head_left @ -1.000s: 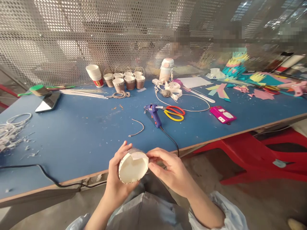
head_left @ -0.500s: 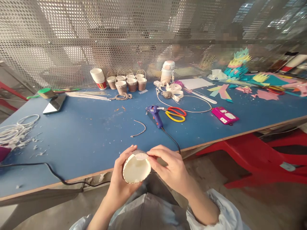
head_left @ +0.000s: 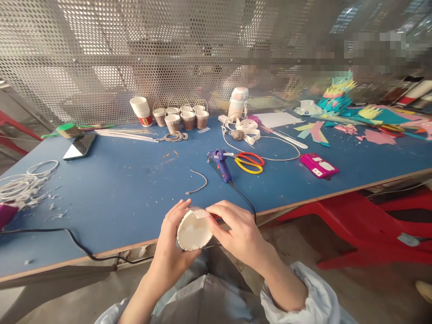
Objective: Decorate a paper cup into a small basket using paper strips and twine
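My left hand is wrapped round a white paper cup held at the table's near edge, its open mouth turned towards me. My right hand pinches the cup's upper rim with thumb and fingers, where the paper edge looks torn or folded. On the blue table just beyond lie a short piece of twine, a blue glue gun with its black cord, and red-and-yellow scissors.
At the back stand a stack of paper cups and several small cup baskets, a white bottle, a phone, a pink case, coloured paper scraps. White rings and shavings lie left. A red plastic chair stands at the right.
The cup has shifted slightly right and tilted; my right fingers have moved along its upper rim. The view has drifted a little.
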{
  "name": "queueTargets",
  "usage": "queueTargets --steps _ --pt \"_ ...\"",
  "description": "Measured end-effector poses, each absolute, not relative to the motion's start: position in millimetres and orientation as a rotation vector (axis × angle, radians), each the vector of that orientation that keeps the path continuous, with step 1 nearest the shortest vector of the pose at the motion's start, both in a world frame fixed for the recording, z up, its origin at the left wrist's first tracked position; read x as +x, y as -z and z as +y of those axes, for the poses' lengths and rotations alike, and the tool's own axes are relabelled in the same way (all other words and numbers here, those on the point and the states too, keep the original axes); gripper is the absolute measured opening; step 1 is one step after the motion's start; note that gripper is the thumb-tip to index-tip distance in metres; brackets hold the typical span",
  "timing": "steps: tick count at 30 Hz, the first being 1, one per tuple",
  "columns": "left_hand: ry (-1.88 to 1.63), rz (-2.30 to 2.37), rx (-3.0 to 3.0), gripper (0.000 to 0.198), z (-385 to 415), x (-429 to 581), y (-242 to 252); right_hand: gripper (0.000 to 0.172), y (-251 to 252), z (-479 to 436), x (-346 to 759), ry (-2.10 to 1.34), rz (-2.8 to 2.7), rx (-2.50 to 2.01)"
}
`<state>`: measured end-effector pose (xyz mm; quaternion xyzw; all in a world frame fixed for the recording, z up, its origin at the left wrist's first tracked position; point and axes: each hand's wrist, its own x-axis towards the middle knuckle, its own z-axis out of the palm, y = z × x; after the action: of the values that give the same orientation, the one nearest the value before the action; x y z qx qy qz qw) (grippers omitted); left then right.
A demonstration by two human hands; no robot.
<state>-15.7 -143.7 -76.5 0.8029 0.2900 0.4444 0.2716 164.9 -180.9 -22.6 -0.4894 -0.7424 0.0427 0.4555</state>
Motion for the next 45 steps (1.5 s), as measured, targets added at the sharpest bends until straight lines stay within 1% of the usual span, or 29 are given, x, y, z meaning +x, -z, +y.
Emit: queueTargets --steps 3,6,9,16,23,25,27,29,31,33,35,39,43,45 --pt "-1.129 0.888 2.208 0.067 -139 -18 72 0.011 20 -175 167 -0.084 -1.852 -1.218" --pt "-1.104 0.977 2.233 0.063 -137 -20 68 0.017 18 -169 168 -0.161 -1.845 -1.246" --pt "-1.067 0.972 2.226 0.061 -134 -22 65 0.021 17 -164 170 -0.302 -1.814 -1.252" --pt "-0.954 0.935 2.142 0.057 -127 -26 55 0.020 7 -151 175 -0.643 -1.722 -1.259" --pt "-0.813 0.922 2.072 0.052 -117 -30 43 0.025 7 -141 180 -0.920 -1.680 -1.342" --pt "-0.769 0.940 2.052 0.054 -115 -31 41 0.028 8 -139 179 -0.968 -1.651 -1.355" --pt "-0.761 0.961 2.036 0.061 -113 -32 40 0.031 8 -138 177 -1.001 -1.619 -1.345" --pt "-0.775 0.982 2.013 0.064 -113 -32 39 0.026 6 -138 174 -1.010 -1.605 -1.319" --pt "-0.777 0.997 1.990 0.059 -113 -32 36 0.019 5 -139 172 -0.972 -1.614 -1.302" --pt "-0.768 0.991 1.990 0.056 -113 -30 34 0.015 5 -138 170 -0.931 -1.617 -1.315" --pt "-0.770 0.961 2.011 0.057 -113 -29 32 0.018 6 -135 170 -0.943 -1.594 -1.323" --pt "-0.813 0.889 2.038 0.064 -112 -26 36 0.027 13 -126 173 -1.113 -1.485 -1.306" --pt "-0.852 0.893 1.960 0.075 -111 -21 44 0.031 17 -120 173 -1.248 -1.384 -1.301" --pt "-0.861 0.922 1.900 0.072 -111 -18 46 0.032 18 -119 172 -1.263 -1.351 -1.305"
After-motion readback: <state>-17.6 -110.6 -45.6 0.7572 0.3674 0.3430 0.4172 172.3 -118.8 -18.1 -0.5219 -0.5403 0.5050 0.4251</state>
